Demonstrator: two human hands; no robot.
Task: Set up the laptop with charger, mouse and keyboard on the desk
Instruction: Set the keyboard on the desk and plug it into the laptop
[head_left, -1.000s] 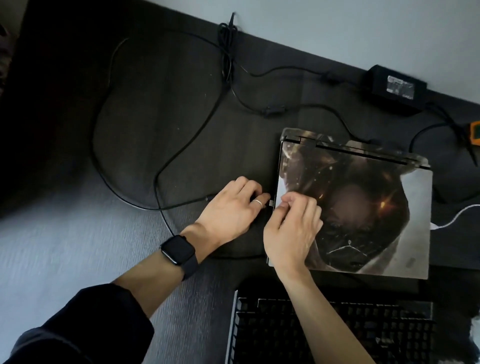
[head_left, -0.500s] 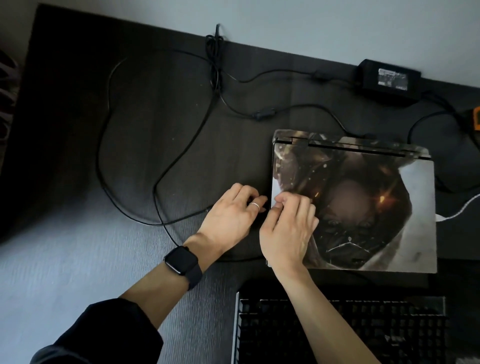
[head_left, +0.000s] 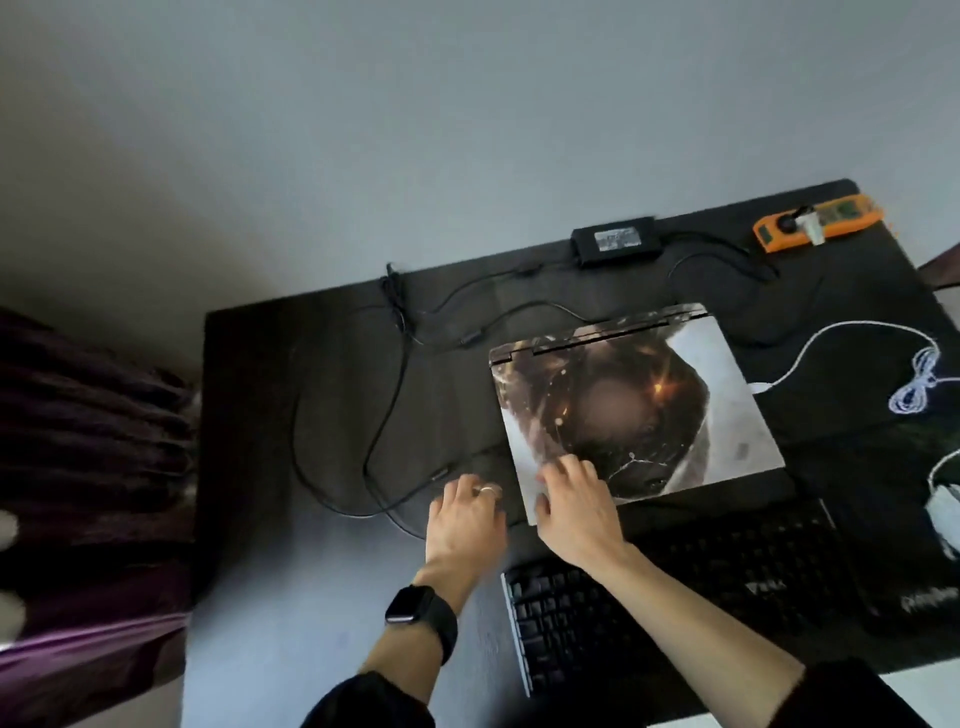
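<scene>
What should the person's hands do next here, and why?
Probably lift the lid of the laptop. It lies shut, the right hand rests on its near left corner, the left hand is beside that edge, and the keyboard already sits in front.

Orange power strip (head_left: 818, 221) at desk's far right corner; purple fabric (head_left: 88, 467) left of desk.

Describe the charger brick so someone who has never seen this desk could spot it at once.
Start at the closed laptop in the middle of the dark desk, then look past its hinge to the desk's far edge by the wall. The charger brick lies there: a flat black box with a pale label, unlike the orange power strip to its right.
</scene>
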